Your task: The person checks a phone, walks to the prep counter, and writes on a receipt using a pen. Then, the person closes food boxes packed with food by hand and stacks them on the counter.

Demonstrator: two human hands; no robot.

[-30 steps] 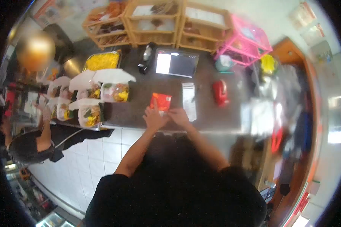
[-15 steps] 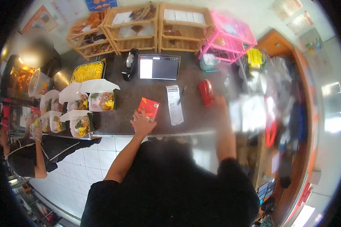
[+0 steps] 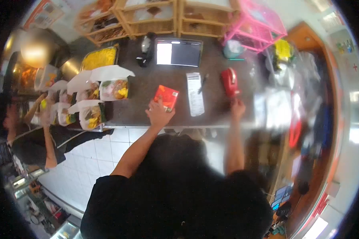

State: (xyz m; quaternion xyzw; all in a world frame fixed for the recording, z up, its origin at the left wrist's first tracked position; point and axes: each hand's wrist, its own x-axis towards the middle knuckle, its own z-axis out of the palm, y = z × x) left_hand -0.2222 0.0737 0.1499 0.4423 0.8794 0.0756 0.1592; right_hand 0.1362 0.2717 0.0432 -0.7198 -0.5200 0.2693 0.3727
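Note:
Under my left hand (image 3: 160, 114) lies a flat red box (image 3: 168, 95) with a pale square label near its corner. My fingers rest on its lower left part, with the thumb at the near edge. My right hand (image 3: 237, 108) is just on the near side of a red tape dispenser (image 3: 229, 79), fingers pinched together close to its cutting end. Whatever sits between those fingertips is too small and blurred to make out. Between the box and the dispenser lies a long printed receipt (image 3: 195, 95), with a dark pen (image 3: 203, 83) beside it.
Open food boxes (image 3: 92, 115) stand left, before a tray of yellow food (image 3: 99, 59). A tablet (image 3: 178, 52) and a black device (image 3: 146, 48) are behind. Tan racks (image 3: 153, 28) and a pink rack (image 3: 255, 30) line the back. Plastic bags (image 3: 273, 109) lie right; a co-worker's arm (image 3: 50, 145) is left.
The camera view has shifted, so the counter sits higher and further right. My right hand has drawn back from beside the tape dispenser towards me. My left hand stays on the red box.

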